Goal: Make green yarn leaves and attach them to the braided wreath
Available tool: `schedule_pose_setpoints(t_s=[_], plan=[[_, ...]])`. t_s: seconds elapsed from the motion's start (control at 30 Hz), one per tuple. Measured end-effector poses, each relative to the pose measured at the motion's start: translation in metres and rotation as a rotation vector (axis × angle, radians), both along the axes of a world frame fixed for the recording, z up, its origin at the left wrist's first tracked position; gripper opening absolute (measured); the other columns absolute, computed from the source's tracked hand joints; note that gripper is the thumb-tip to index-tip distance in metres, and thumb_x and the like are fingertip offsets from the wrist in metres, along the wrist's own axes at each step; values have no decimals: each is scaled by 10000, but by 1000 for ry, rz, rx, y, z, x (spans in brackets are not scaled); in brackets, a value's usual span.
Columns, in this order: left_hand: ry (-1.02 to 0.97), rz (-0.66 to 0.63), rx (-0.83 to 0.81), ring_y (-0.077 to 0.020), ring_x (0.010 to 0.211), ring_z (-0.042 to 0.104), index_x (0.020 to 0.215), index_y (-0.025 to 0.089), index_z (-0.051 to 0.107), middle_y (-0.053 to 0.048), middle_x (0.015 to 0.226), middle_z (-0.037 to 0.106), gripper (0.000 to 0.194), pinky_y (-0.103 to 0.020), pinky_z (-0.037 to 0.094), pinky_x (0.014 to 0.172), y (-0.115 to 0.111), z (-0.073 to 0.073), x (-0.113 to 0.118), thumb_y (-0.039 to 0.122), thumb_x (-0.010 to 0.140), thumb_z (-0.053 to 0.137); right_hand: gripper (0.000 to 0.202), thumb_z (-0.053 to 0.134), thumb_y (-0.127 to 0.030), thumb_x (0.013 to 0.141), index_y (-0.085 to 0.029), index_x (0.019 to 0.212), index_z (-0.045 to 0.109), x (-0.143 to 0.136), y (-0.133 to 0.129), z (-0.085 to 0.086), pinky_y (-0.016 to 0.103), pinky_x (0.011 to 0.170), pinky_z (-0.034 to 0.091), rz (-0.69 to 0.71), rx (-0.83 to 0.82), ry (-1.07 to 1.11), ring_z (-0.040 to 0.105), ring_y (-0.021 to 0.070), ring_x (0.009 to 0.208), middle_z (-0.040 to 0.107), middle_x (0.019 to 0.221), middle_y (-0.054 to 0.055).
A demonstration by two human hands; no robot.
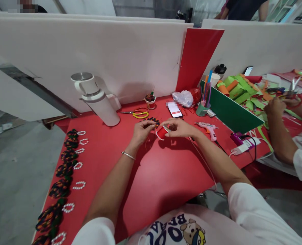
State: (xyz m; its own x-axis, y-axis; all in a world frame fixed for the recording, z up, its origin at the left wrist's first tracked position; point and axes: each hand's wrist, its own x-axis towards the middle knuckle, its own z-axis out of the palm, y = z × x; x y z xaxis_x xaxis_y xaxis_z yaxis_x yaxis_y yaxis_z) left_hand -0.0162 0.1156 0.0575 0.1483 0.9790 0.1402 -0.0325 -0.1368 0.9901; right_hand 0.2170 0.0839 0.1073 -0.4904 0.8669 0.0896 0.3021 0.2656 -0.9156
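My right hand [178, 128] is closed around a spool of red thread [162, 132], which is tilted over the middle of the table. Beside it, the fingertips of my left hand [143, 132] are pinched together on a thin strand of red thread [147, 141] that hangs below them. Just behind those fingertips is a dark, multicoloured braided-looking piece [153, 120]; whether the left hand touches it I cannot tell. Scissors with red and yellow handles [140, 114] lie open beyond my left hand. A phone [174, 109] lies behind my right hand.
Along the left edge of the red table [140, 187] runs a row of dark bunches [60, 187] and small white bead loops [79, 185]. A bottle [100, 105] stands at the back left. At right are a pink glue gun [209, 129], a green divider [232, 110] and another person's hands [275, 109].
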Motion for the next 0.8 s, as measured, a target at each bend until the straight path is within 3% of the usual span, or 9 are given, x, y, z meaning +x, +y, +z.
schedule_pose_setpoints(t_s=[0.07, 0.13, 0.3, 0.4, 0.47, 0.53, 0.63, 0.7, 0.8], plan=[[171, -15, 133, -191, 735, 667, 763, 197, 809, -60, 778, 759, 78, -327, 520, 741, 2, 2, 0, 274, 772, 809, 517, 853, -304, 727, -214, 1230, 776, 2, -1, -2, 265, 707, 512, -19, 45, -35, 586, 120, 770, 673, 1108, 56], [351, -96, 231, -176, 661, 608, 688, 190, 782, -41, 679, 698, 152, -313, 465, 680, 3, 4, -4, 287, 805, 778, 507, 840, -336, 757, -209, 1243, 768, 6, -3, -2, 270, 701, 511, -11, 35, -8, 592, 124, 771, 666, 1108, 59], [557, -371, 252, -152, 623, 538, 611, 183, 698, -20, 635, 626, 256, -292, 395, 631, 6, 7, -16, 325, 817, 752, 518, 846, -374, 790, -222, 1277, 750, 19, -8, 6, 287, 759, 536, 130, 60, -3, 648, 155, 863, 666, 1178, 72], [645, -220, 263, -153, 658, 540, 629, 180, 676, -23, 676, 646, 225, -296, 387, 660, 3, 10, -8, 302, 809, 735, 496, 864, -327, 764, -227, 1242, 776, 15, -9, 3, 300, 820, 537, 179, 134, -142, 659, 174, 907, 695, 1126, 65], [669, -58, 251, -146, 629, 499, 610, 181, 631, -11, 640, 611, 281, -298, 351, 636, -2, 13, 2, 342, 820, 723, 440, 855, -282, 754, -211, 1184, 792, 7, -6, -4, 319, 847, 535, 27, 218, -231, 658, 187, 900, 716, 1045, 61], [610, 12, 225, -138, 603, 459, 616, 185, 608, 5, 601, 565, 328, -295, 323, 611, -10, 16, 12, 403, 849, 687, 383, 833, -282, 768, -189, 1137, 787, -1, 0, -12, 346, 863, 541, -283, 296, -251, 660, 202, 900, 724, 1017, 72], [393, -73, 163, -135, 616, 470, 743, 180, 677, 9, 638, 582, 284, -276, 351, 611, -23, 17, 22, 423, 877, 615, 475, 845, -399, 762, -186, 1175, 744, -7, 8, -19, 338, 775, 570, -641, 223, -69, 675, 199, 848, 723, 1047, 84], [270, -198, 92, -130, 614, 479, 812, 171, 701, 7, 663, 599, 273, -265, 376, 609, -29, 15, 24, 424, 867, 616, 612, 849, -513, 742, -199, 1248, 707, -5, 9, -19, 302, 659, 574, -608, 33, 163, 686, 182, 776, 724, 1058, 76], [216, -286, -1, -120, 572, 458, 811, 167, 692, 16, 624, 574, 269, -252, 373, 577, -28, 10, 21, 423, 864, 629, 710, 836, -632, 724, -213, 1282, 702, 3, 2, -12, 258, 550, 542, -288, -226, 346, 680, 150, 670, 740, 1017, 56]])
